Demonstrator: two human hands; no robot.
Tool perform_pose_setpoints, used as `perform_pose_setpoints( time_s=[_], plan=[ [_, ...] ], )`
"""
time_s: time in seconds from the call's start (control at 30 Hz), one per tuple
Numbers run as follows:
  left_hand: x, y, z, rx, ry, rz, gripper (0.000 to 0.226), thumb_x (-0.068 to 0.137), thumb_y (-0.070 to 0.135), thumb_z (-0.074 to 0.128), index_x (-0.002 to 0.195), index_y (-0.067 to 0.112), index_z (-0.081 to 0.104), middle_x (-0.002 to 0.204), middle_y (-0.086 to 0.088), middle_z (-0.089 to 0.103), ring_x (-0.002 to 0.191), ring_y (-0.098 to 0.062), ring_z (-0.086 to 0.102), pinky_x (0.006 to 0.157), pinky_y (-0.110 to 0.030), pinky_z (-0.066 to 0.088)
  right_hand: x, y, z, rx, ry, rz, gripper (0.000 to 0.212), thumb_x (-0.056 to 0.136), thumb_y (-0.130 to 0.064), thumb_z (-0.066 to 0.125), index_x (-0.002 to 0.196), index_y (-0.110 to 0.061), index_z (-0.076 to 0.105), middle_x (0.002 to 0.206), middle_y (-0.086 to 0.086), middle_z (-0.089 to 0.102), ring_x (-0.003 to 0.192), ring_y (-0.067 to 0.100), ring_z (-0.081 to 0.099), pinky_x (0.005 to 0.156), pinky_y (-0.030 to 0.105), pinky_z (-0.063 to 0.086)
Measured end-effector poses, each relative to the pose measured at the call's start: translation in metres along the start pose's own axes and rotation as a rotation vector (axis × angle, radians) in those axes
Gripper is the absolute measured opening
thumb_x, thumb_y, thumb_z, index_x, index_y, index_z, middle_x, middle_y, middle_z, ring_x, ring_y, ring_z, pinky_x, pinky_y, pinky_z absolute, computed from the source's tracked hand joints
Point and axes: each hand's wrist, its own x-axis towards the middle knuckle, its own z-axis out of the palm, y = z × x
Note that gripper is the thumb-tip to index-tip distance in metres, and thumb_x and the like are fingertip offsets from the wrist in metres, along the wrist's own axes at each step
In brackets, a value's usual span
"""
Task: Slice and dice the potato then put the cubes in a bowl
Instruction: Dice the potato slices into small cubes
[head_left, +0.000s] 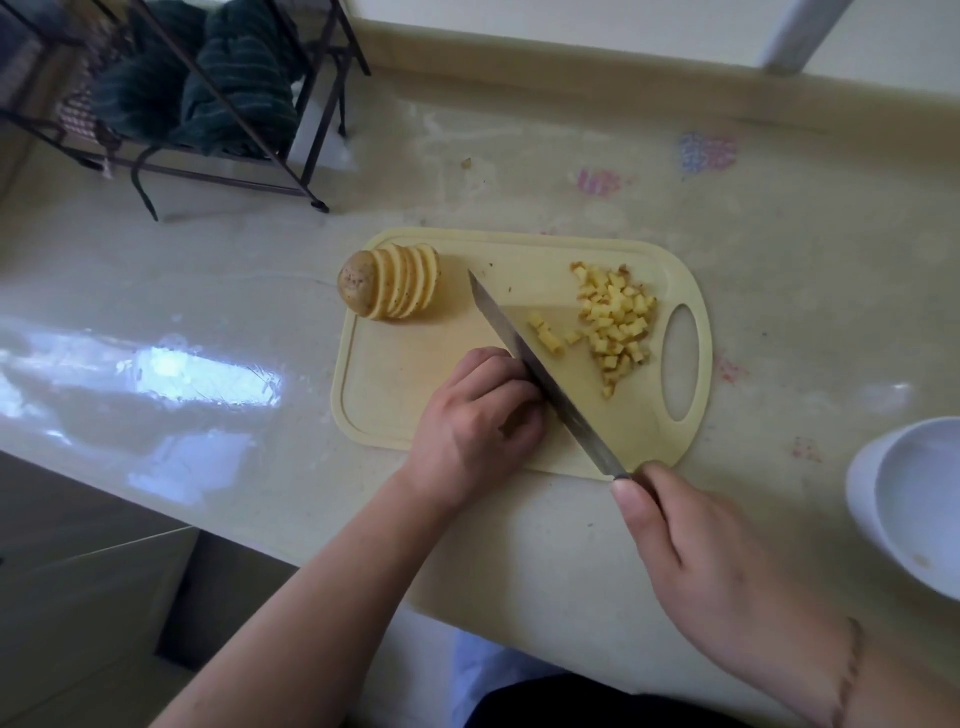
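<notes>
Head view: dicing step; right hand (727, 561) holds knife (540, 374), left hand's (475, 421) curled grip hides its contents on cutting board (384, 395); potato slices (395, 283) await, cubes (615, 322) then bowl (914, 499).

The left hand (475, 415) is resting knuckles-up with its fingers curled under, the fingertips tucked out of sight, so what they are pressing or holding cannot be told; its bare forearm is reaching in from the lower left, angled up and to the right. The right hand (691, 545) is coming in from the lower right, its grip closing round a knife (540, 374) at the handle, thumb lying along the near side and pointing toward the blade. The two hands are sitting near each other, with the blade running just beside the left knuckles.
</notes>
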Motion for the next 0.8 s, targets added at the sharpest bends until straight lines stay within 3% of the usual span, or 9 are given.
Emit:
perform_pose_setpoints(
  time_s=[0.1, 0.2, 0.63, 0.8],
  plan=[
    [0.0, 0.0, -0.001, 0.018, -0.005, 0.019, 0.003, 0.083, -0.002, 0.076, 0.082, -0.002, 0.074, 0.091, -0.013, 0.069, 0.089, -0.031, 0.065, 0.085, -0.03, 0.053, 0.0, 0.004, -0.009, 0.011, 0.037, 0.029, 0.049, 0.084, -0.068, 0.017, 0.068, -0.029, 0.042, 0.06, -0.001, 0.057, 0.06, 0.01, 0.055, 0.05, 0.027, 0.037],
    [0.0, 0.002, 0.0, 0.044, 0.013, 0.013, 0.004, 0.084, -0.002, 0.075, 0.08, -0.002, 0.073, 0.088, -0.013, 0.068, 0.088, -0.031, 0.064, 0.083, -0.031, 0.053, -0.006, 0.004, -0.016, 0.052, 0.031, 0.04, 0.042, 0.081, -0.07, 0.017, 0.074, -0.038, 0.044, 0.072, -0.011, 0.06, 0.058, 0.011, 0.054, 0.052, 0.03, 0.039],
    [-0.01, -0.003, -0.002, 0.039, 0.037, 0.014, 0.003, 0.085, -0.002, 0.074, 0.083, -0.004, 0.074, 0.091, -0.015, 0.07, 0.088, -0.033, 0.064, 0.083, -0.033, 0.053, -0.019, -0.001, -0.011, 0.012, -0.017, 0.02, 0.048, 0.08, -0.073, 0.015, 0.076, -0.032, 0.04, 0.07, -0.002, 0.06, 0.061, 0.009, 0.056, 0.061, 0.029, 0.042],
    [-0.011, -0.003, -0.002, 0.026, 0.017, -0.006, 0.002, 0.084, -0.002, 0.075, 0.085, -0.004, 0.075, 0.094, -0.015, 0.072, 0.093, -0.034, 0.066, 0.085, -0.035, 0.055, -0.029, 0.002, -0.014, -0.051, -0.047, 0.041, 0.052, 0.08, -0.07, 0.015, 0.07, -0.026, 0.043, 0.075, -0.009, 0.061, 0.06, 0.003, 0.054, 0.057, 0.013, 0.038]
  ],
)
